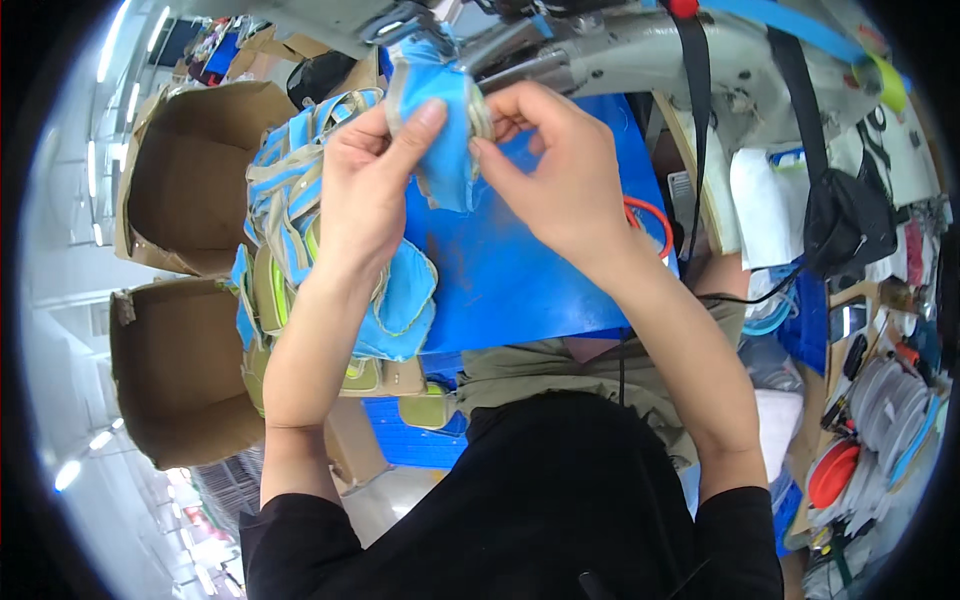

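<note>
Both hands are raised in front of the sewing machine [620, 55], holding a blue fabric piece [447, 125] with grey edging. My left hand [365, 190] is closed on its left edge, thumb lying over the front. The thumb and fingers of my right hand [560, 165] pinch the right edge, where a pale trim strip shows. The top of the piece reaches close to the machine's needle area, and I cannot tell whether it touches. Left of my left forearm lies a heap of blue and grey sewn pieces [290, 190], some with green edges.
A blue tabletop [500, 290] lies under my hands, with a red-handled tool [650, 222] at its right. Two open cardboard boxes, an upper box [200, 110] and a lower box [150, 300], stand at left. Black straps [695, 120] hang at right, near stacked thread spools [885, 410].
</note>
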A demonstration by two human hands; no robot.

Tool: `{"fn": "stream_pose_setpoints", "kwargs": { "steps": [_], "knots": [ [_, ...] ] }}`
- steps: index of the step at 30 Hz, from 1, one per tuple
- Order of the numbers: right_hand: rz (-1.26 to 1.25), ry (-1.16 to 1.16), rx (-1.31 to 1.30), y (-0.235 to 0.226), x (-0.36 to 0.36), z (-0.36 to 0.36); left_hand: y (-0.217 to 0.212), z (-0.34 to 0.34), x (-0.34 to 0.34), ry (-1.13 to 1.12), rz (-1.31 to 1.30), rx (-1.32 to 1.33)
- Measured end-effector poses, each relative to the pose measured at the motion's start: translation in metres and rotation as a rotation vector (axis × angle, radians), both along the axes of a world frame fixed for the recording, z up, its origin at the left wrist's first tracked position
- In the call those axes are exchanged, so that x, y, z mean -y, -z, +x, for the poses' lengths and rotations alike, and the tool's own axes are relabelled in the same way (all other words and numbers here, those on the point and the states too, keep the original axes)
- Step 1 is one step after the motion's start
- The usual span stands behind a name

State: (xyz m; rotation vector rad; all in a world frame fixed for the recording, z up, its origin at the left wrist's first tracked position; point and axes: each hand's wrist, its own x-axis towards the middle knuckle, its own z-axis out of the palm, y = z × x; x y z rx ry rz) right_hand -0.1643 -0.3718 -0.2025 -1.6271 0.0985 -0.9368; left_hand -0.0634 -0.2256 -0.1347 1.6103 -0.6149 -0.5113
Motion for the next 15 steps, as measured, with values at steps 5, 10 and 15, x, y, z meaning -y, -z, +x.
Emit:
{"fn": "stream_pose_setpoints", "kwargs": {
  "steps": [5,10,15],
  "knots": [
    [-0.203,0.150,0.112,0.012,0.003,0.009,-0.010,0.000,0.005,0.071,-0.118,-0.405],
    [-0.266,0.212,0.114,0.014,0.001,0.010,-0.014,-0.006,0.008,0.079,-0.133,-0.544],
    [-0.241,0.171,0.101,0.014,0.002,0.010,-0.003,-0.007,0.005,0.007,-0.060,-0.320]
  ]
}}
